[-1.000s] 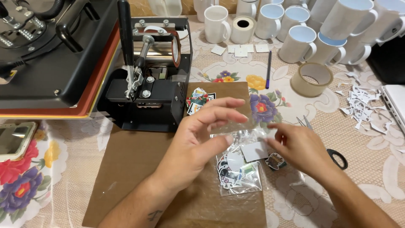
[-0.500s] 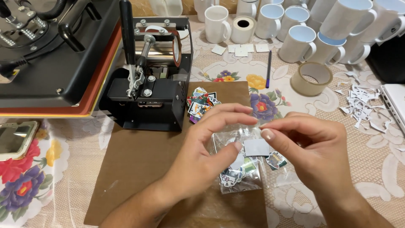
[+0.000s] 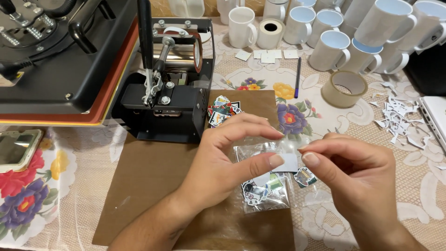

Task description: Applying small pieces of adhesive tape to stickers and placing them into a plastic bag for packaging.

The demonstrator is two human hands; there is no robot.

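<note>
My left hand (image 3: 223, 160) pinches the top of a small clear plastic bag (image 3: 265, 186) that holds several printed stickers. A white sticker (image 3: 289, 162) sits at the bag's mouth, between my left thumb and my right hand (image 3: 355, 172), whose fingertips close on its right edge. One loose sticker (image 3: 304, 177) lies just under my right fingers. The bag rests over a brown paper sheet (image 3: 153, 186). A pile of colourful stickers (image 3: 223, 110) lies beyond my left hand, beside the black mug press (image 3: 167, 88).
A large black heat press (image 3: 55, 56) fills the upper left. Several white mugs (image 3: 334, 42) stand at the back, with a tape roll (image 3: 344, 88), a pen (image 3: 297, 76) and paper scraps (image 3: 397, 116) on the right. A phone (image 3: 16, 148) lies at the left edge.
My right hand has come in from the right to meet my left hand at the bag's mouth. Both hands now close on the white sticker, and the bag has shifted slightly.
</note>
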